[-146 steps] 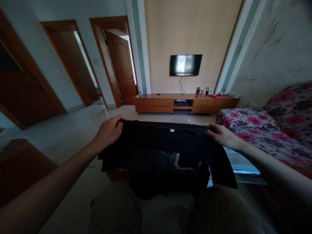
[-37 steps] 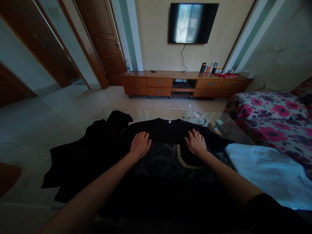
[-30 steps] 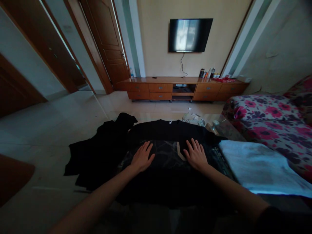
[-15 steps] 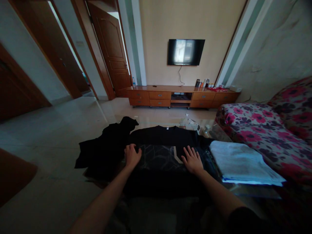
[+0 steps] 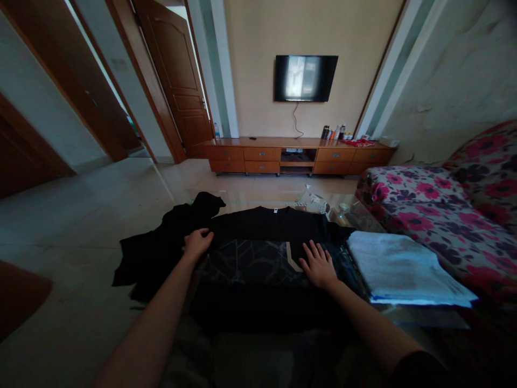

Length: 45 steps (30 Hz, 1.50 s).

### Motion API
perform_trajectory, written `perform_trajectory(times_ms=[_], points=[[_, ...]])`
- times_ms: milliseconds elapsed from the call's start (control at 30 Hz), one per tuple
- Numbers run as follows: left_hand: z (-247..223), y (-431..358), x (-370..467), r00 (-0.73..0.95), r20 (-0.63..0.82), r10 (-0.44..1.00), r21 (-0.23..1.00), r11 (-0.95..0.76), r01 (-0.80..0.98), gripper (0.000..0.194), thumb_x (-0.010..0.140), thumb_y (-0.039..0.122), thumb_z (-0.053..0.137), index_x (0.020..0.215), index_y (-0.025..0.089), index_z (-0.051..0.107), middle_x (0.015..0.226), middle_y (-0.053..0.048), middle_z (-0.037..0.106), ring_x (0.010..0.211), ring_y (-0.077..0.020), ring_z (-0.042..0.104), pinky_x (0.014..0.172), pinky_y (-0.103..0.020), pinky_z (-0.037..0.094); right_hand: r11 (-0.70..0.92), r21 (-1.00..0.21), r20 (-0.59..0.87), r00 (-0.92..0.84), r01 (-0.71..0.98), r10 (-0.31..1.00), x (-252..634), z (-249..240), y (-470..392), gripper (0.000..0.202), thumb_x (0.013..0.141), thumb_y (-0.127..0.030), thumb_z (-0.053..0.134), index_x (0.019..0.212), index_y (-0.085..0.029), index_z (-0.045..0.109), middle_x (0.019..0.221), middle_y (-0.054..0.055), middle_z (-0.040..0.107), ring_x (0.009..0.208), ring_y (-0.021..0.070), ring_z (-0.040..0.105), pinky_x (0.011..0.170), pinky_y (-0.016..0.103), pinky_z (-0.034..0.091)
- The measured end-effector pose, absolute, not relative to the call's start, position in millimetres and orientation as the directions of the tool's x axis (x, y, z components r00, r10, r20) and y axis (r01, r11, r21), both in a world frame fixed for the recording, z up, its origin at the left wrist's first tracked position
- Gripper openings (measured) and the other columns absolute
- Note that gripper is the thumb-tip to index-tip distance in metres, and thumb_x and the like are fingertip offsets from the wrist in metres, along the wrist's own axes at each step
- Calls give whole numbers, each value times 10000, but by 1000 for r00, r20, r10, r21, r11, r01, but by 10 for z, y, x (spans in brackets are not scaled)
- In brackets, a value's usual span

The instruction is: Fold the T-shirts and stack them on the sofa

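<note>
A black T-shirt [image 5: 258, 223] with a dark patterned panel and a pale angular mark lies spread out in front of me, its neckline facing away. At its left side is my left hand [image 5: 197, 245], with curled fingers closed on the cloth edge; the fingertips are partly hidden. My right hand [image 5: 320, 265] rests flat on the right part of the shirt beside the pale mark, fingers spread. Left of the shirt lies a rumpled black garment [image 5: 161, 245].
A stack of light blue cloth [image 5: 399, 267] sits at the right on the glass table [image 5: 363, 213]. Behind it are a small glass jar [image 5: 343, 209] and crumpled plastic [image 5: 315, 202]. A floral sofa [image 5: 428, 215] stands at right, a low wooden cabinet [image 5: 262, 153] across the room.
My left hand has slid left across the shirt to its side, uncovering more of the patterned panel. My right hand stays in place. The view has shifted slightly.
</note>
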<state>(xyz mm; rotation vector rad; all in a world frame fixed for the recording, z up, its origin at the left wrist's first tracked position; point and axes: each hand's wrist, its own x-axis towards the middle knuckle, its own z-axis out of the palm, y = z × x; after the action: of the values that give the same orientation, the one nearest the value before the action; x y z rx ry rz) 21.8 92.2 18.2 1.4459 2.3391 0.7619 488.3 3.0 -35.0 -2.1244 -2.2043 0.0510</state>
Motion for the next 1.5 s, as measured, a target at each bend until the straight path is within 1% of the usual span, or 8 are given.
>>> perform_trajectory(times_ms=[167, 333, 533, 767, 1067, 1233, 1400, 1500], points=[[263, 1060, 40, -344, 335, 877, 572, 101, 814, 617, 739, 383, 727, 1300, 148, 628, 1317, -169, 613, 1289, -350, 550, 1119, -497, 421, 32, -86, 15, -30, 996, 999, 4878, -327, 37, 696, 1022, -611, 255, 1633, -278, 268, 1713, 42, 144, 1566, 305, 107, 1231, 536, 111], [235, 1054, 79, -280, 407, 869, 584, -11, 812, 991, 654, 130, 730, 1559, 166, 329, 1413, -171, 521, 1357, -321, 516, 1171, -442, 389, 35, -88, 47, -31, 995, 998, 4867, -344, 42, 688, 1021, -604, 278, 1628, -280, 280, 1709, 48, 163, 1561, 310, 129, 1227, 536, 117], [209, 1112, 122, -727, 137, 673, 871, 268, 412, 780, 810, 285, 717, 1465, 116, 327, 1253, -174, 644, 1175, -251, 652, 1052, -422, 491, 26, -90, 40, -22, 996, 999, 4856, -345, 46, 687, 1022, -598, 285, 1628, -273, 281, 1711, 55, 152, 1561, 317, 119, 1225, 545, 108], [190, 966, 63, -524, 107, 845, 867, 178, 465, 1117, 675, 216, 840, 1567, 190, 168, 1380, -170, 581, 1270, -268, 601, 1077, -409, 485, 31, -88, 42, -27, 996, 999, 4861, -345, 38, 686, 1022, -601, 274, 1628, -281, 280, 1711, 54, 152, 1560, 319, 125, 1222, 548, 122], [354, 960, -29, -422, 407, 810, 672, 47, 739, 346, 843, 173, 552, 1162, 210, 681, 1168, -89, 693, 1174, -284, 632, 1094, -455, 454, 37, -97, 46, -32, 995, 998, 4857, -333, 43, 687, 1020, -605, 270, 1625, -281, 289, 1710, 61, 158, 1561, 315, 121, 1219, 550, 128], [325, 1031, -100, -544, 144, 826, 809, 218, 545, 670, 701, 163, 665, 1368, 146, 600, 1090, -115, 711, 1016, -292, 693, 956, -438, 557, 34, -96, 40, -30, 995, 999, 4855, -339, 49, 690, 1018, -602, 271, 1626, -277, 286, 1711, 62, 155, 1561, 319, 114, 1219, 552, 118], [527, 881, 196, -229, 444, 866, 532, -48, 846, 895, 693, 62, 593, 1556, 214, 410, 1497, -111, 516, 1331, -306, 545, 1133, -427, 450, 21, -89, 19, -19, 996, 1000, 4845, -342, 59, 691, 1015, -595, 275, 1628, -277, 282, 1713, 59, 143, 1561, 323, 104, 1220, 556, 112], [568, 684, 638, 70, 381, 922, 288, -190, 939, 939, 773, 43, 505, 1619, 361, 250, 1636, -34, 356, 1292, -300, 576, 1056, -434, 511, 26, -87, 23, -24, 996, 999, 4842, -341, 59, 692, 1015, -595, 271, 1628, -276, 280, 1713, 59, 145, 1561, 321, 111, 1220, 558, 117]])
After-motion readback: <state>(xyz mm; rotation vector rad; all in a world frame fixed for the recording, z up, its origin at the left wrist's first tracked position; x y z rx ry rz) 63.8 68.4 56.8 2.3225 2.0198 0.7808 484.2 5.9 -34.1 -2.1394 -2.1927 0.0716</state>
